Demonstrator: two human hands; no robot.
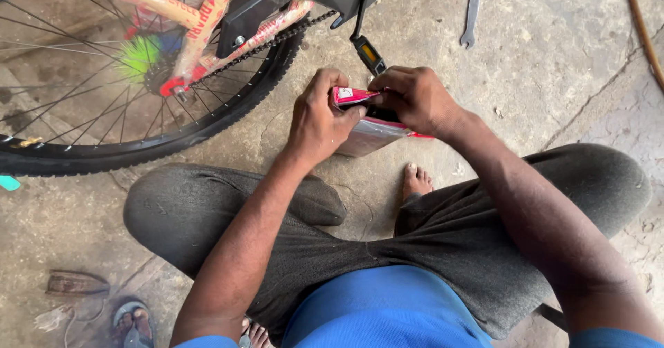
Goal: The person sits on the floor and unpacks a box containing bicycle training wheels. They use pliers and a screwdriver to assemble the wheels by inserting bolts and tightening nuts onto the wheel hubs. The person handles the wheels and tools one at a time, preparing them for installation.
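A small pink and white plastic packet [366, 132] is held in front of me above the concrete floor. My left hand [320, 118] pinches its top left edge. My right hand [415, 98] grips the top right edge, and both thumbs press at the packet's upper strip. Something dark shows inside the packet's mouth. Just beyond my hands hangs a bicycle pedal [368, 54] with an orange reflector on its crank.
A bicycle rear wheel [104, 140] with black tyre, chain and peach-coloured frame stands at the upper left. A metal spanner [472, 13] lies on the floor at the top. My bent knees in dark trousers and a bare foot [416, 180] are below. A sandal [133, 324] lies at bottom left.
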